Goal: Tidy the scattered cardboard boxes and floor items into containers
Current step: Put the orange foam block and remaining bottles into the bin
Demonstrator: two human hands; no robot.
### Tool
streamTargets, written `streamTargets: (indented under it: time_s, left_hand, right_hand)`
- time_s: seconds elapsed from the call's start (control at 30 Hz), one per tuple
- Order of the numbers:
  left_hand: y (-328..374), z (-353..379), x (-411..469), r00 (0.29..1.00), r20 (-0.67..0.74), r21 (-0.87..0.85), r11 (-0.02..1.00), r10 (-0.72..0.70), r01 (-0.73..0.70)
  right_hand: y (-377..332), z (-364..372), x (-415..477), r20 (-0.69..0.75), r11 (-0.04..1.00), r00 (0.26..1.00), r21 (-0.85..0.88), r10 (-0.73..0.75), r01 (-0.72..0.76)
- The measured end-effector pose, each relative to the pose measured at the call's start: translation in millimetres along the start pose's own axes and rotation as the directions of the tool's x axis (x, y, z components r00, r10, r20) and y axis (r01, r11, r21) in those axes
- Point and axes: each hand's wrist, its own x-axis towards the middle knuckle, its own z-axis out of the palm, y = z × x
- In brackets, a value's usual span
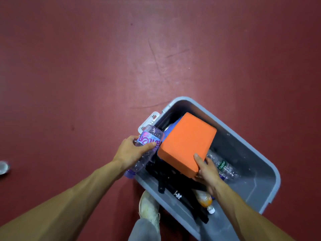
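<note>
Holding a purple bottle (147, 145), the left hand (130, 152) curls its fingers and thumb round the middle of it. The bottle lies on a slant over the left rim of the grey bin (243, 134). Its cap points down toward the person. Its flat end points up and away, next to a white latch (148, 120) on the bin.

The right hand (207, 173) grips the near corner of an orange block (187, 143), thumb on top and fingers under. The block is over the bin, tilted, with its big flat face up. Its long side runs from the far part of the bin back toward the person, leaning left. It is just beside the purple bottle.

Inside the bin a clear bottle (225, 168) with a green label lies on its side. There is also an orange drink bottle (205, 200) with a white cap, some black things (165, 178), and something blue (171, 128) under the block.

The bin sits on a red floor (104, 66). A pale shoe (149, 206) is just beside it.
</note>
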Motion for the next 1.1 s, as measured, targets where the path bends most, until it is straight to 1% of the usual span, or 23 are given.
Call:
streamTargets:
  time_s: [0.13, 0.23, 0.3, 0.37, 0.43, 0.47, 0.57, 0.63, 0.7, 0.77, 0.83, 0.87, 0.93, 0.97, 1.03, 1.1]
  left_hand:
    - [5.9, 5.8, 19.0, 0.999, 0.036, 0.106, 0.994, 0.012, -0.016]
    - [9.7, 16.3, 24.8, 0.998, 0.068, 0.146, 0.989, 0.011, -0.02]
    - [13.6, 25.8, 24.9, 0.997, 0.083, 0.172, 0.985, 0.005, -0.019]
    - [16.5, 36.0, 22.2, 0.995, 0.098, 0.181, 0.983, -0.008, -0.01]
    - [20.1, 47.1, 15.1, 0.995, 0.101, 0.194, 0.981, -0.023, 0.003]
    - [23.0, 53.0, 10.7, 0.994, 0.106, 0.217, 0.976, -0.023, 0.0]
    - [27.8, 70.9, 4.4, 0.993, 0.113, 0.287, 0.958, -0.018, -0.015]
    - [28.9, 85.1, 3.0, 0.994, 0.096, 0.286, 0.958, -0.054, 0.024]
    - [29.9, 104.4, -0.3, 0.992, 0.084, 0.259, 0.963, -0.1, 0.075]
    - [34.1, 127.4, -6.7, 0.99, 0.077, 0.237, 0.967, -0.119, 0.098]
    - [43.5, 154.9, -16.0, 0.991, 0.076, 0.206, 0.974, -0.108, 0.091]
    - [48.6, 169.9, -20.2, 0.991, 0.086, 0.166, 0.982, -0.107, 0.091]
    - [55.9, 199.2, -27.0, 0.982, 0.133, 0.035, 0.991, -0.133, 0.129]
    - [58.1, 213.0, -30.3, 0.973, 0.17, -0.017, 0.987, -0.154, 0.159]
    - [60.9, 237.3, -38.6, 0.951, 0.251, -0.11, 0.971, -0.179, 0.212]
    - [63.5, 256.5, -48.9, 0.925, 0.319, -0.16, 0.95, -0.207, 0.268]
  right_hand:
    - [4.2, 28.7, 19.3, 0.03, 0.997, 0.998, 0.058, 0.048, -0.05]
    - [18.0, 36.4, 35.0, -0.015, 0.998, 0.998, 0.035, 0.061, -0.061]
    - [19.7, 34.1, 40.3, -0.056, 0.996, 0.996, -0.054, 0.064, -0.067]
    - [12.1, 28.9, 39.8, -0.085, 0.981, 0.995, -0.181, 0.049, -0.064]
    - [4.0, 24.3, 40.4, -0.073, 0.945, 0.997, -0.324, 0.031, -0.053]
    - [-1.0, 22.7, 40.8, -0.05, 0.931, 0.998, -0.362, 0.034, -0.05]
    - [-12.1, 15.5, 35.9, 0.036, 0.92, 0.997, -0.388, 0.07, -0.05]
    - [-8.5, -3.3, 32.2, 0.042, 0.911, 0.997, -0.411, 0.06, -0.038]
    - [-2.0, -33.3, 24.1, 0.052, 0.94, 0.997, -0.339, 0.05, -0.029]
    - [2.2, -65.1, 14.1, 0.154, 0.971, 0.986, -0.238, 0.062, -0.024]
    - [3.9, -96.4, 5.4, 0.272, 0.982, 0.958, -0.183, 0.091, -0.042]
    - [4.3, -112.0, 2.9, 0.311, 0.986, 0.946, -0.161, 0.092, -0.043]
    - [2.6, -141.6, -1.1, 0.368, 0.993, 0.927, -0.11, 0.075, -0.037]
    - [1.5, -154.6, -2.2, 0.385, 0.994, 0.922, -0.11, 0.045, -0.003]
    - [-2.7, -175.1, -4.7, 0.399, 0.979, 0.917, -0.174, -0.026, 0.104]
    - [-4.6, -189.8, -1.0, 0.335, 0.932, 0.936, -0.291, -0.11, 0.214]
